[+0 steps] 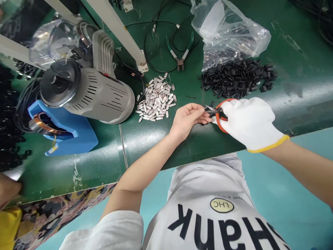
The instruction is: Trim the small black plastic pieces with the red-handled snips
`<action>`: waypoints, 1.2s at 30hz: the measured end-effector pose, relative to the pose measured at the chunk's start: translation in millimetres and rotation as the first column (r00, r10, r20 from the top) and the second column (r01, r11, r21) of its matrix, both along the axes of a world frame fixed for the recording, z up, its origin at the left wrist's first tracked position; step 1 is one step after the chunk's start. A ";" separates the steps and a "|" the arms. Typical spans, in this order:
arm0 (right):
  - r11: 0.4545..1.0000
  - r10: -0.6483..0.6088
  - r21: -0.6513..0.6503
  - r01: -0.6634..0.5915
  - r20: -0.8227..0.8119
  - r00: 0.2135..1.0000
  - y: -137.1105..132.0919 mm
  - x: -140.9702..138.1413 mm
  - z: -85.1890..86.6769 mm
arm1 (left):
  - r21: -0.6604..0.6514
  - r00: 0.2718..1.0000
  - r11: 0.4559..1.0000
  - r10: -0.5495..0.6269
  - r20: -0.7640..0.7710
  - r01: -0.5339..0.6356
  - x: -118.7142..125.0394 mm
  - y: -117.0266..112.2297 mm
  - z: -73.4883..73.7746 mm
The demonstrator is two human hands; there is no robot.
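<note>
My left hand (pixel 188 119) is bare and pinches a small black piece (pixel 209 109) between its fingertips. My right hand (pixel 249 123) wears a white knit glove with a yellow cuff and grips orange-handled scissors (pixel 218 114), whose blades sit at that black piece. Behind the hands lies a heap of black pieces (pixel 238 78). To its left is a heap of small silver metal parts (pixel 156 99). Green-handled diagonal cutters (pixel 179 52) rest beyond them, and a clear plastic bag (pixel 226 33) holds more dark pieces.
A grey machine (pixel 91 93) stands at left on the green bench (pixel 293 59), beside a blue holder (pixel 78 133) with an amber tape roll (pixel 43 125). Black rings (pixel 10 121) lie at far left. A co-worker's hand (pixel 7 189) shows at lower left.
</note>
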State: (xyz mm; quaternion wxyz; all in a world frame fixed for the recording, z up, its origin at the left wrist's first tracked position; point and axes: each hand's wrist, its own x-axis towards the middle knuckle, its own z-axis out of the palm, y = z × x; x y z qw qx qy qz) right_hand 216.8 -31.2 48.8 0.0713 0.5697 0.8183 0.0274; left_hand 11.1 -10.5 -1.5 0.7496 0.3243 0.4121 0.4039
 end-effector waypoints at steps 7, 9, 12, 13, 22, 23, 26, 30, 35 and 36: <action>0.979 -0.203 -0.066 0.195 -0.143 0.969 5.1 -3.6 15.1 | 0.004 0.998 0.998 0.055 0.043 -0.055 -1.5 3.0 -2.3; 0.954 -0.282 -0.170 0.247 -0.228 0.932 8.6 -6.8 19.9 | 0.012 0.998 0.999 0.046 0.039 -0.047 -1.1 2.4 -3.0; 0.927 -0.345 -0.280 0.248 -0.388 0.855 15.1 -12.2 21.8 | 0.027 1.000 0.999 0.024 0.019 -0.024 0.5 -0.2 -2.5; 0.927 -0.344 -0.301 0.225 -0.438 0.831 17.3 -13.6 21.0 | 0.031 1.000 0.999 0.016 0.015 -0.016 1.2 -1.3 -2.2; 0.920 -0.320 -0.384 0.081 -0.615 0.720 31.9 -16.7 15.4 | 0.153 0.992 0.981 -0.116 -0.054 0.123 3.5 -4.1 -4.4; 0.918 -0.332 -0.386 0.086 -0.634 0.699 32.3 -16.7 14.8 | 0.165 0.990 0.977 -0.128 -0.068 0.137 3.7 -4.3 -4.4; 0.911 -0.365 -0.404 0.089 -0.684 0.632 31.2 -16.3 10.9 | 0.179 0.985 0.970 -0.150 -0.089 0.164 4.5 -5.2 -3.8; 0.894 -0.408 -0.444 0.058 -0.755 0.513 27.6 -16.2 6.0 | 0.177 0.983 0.970 -0.150 -0.109 0.168 5.1 -6.3 -2.1; 0.892 -0.412 -0.441 0.095 -0.711 0.570 26.2 -14.4 11.0 | 0.158 0.978 0.970 -0.162 -0.134 0.182 3.1 -5.3 0.0; 0.907 -0.386 -0.400 0.133 -0.662 0.643 25.9 -12.3 12.0 | 0.154 0.980 0.973 -0.154 -0.125 0.172 2.6 -4.7 0.1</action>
